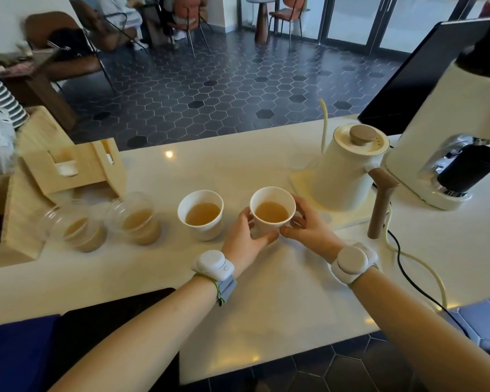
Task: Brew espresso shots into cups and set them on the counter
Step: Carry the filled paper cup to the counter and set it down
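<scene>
A white cup (272,206) with light brown liquid sits at the middle of the white counter (266,292). My left hand (246,239) wraps its left side and my right hand (306,227) its right side; both grip it. Whether its base touches the counter is hidden by my fingers. Just to its left stands a second white cup (201,215) with the same liquid. Further left are two clear glasses (137,219) (75,229), each holding a pale brown drink.
A cream gooseneck kettle (348,171) on its base stands right of the held cup, its wooden handle (381,203) jutting forward. A white grinder (447,128) is at far right. Cables (416,267) trail over the counter. A wooden holder (77,171) sits at left.
</scene>
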### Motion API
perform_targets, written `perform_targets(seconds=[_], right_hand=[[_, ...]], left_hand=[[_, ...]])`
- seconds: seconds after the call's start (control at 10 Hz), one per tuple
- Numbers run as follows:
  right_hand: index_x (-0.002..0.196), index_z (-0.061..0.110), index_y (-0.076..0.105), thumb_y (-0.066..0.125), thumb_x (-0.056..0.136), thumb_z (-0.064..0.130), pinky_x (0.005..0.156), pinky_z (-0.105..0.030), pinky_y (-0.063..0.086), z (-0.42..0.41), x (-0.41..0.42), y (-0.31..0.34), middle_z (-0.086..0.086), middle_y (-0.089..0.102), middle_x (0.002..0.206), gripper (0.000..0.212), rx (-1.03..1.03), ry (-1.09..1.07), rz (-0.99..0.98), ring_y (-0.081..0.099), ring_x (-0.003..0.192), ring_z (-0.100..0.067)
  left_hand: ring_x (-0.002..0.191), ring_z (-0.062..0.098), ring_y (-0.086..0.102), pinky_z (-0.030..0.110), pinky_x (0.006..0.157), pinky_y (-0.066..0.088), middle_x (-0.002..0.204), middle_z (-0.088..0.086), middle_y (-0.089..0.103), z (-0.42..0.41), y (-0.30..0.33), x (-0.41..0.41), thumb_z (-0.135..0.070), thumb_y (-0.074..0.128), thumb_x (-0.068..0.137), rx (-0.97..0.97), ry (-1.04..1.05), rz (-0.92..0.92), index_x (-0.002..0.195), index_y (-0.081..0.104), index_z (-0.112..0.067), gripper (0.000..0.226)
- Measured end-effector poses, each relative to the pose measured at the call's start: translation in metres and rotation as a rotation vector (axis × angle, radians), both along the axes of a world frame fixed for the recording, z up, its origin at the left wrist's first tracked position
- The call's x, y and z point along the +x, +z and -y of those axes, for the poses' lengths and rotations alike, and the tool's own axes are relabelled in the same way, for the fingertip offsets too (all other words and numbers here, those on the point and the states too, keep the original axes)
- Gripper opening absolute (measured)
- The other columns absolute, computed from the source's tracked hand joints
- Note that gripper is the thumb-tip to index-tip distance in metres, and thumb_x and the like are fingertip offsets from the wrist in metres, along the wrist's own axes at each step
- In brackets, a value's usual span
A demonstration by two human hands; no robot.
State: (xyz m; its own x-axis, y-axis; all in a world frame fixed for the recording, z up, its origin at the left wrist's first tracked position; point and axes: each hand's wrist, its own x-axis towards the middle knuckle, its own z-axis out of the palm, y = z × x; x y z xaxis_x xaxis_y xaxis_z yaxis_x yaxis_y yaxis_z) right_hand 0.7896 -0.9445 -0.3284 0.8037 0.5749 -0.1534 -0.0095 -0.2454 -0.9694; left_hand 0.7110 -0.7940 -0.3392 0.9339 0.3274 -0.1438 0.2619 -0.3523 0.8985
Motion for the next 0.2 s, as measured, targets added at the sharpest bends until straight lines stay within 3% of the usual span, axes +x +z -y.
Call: perform_targets(seconds=[0.2], right_hand=[[0.136,0.033,0.032,0.076,0.077,0.026,0.097,-0.037,0.048,0.009,-0.014,0.006,0.003,0.051,0.127,0.074,-0.058,-0.102,0.048,0.054,0.115,-0.018]], left_hand=[[0.101,0.01,0.056,0.02,0.081,0.039,0.12,0.0,0.06,-0.02,0.008,-0.021,-0.036,0.07,0.083,0.044,-0.026,-0.101,0.127,0.054,-0.017,0.05]])
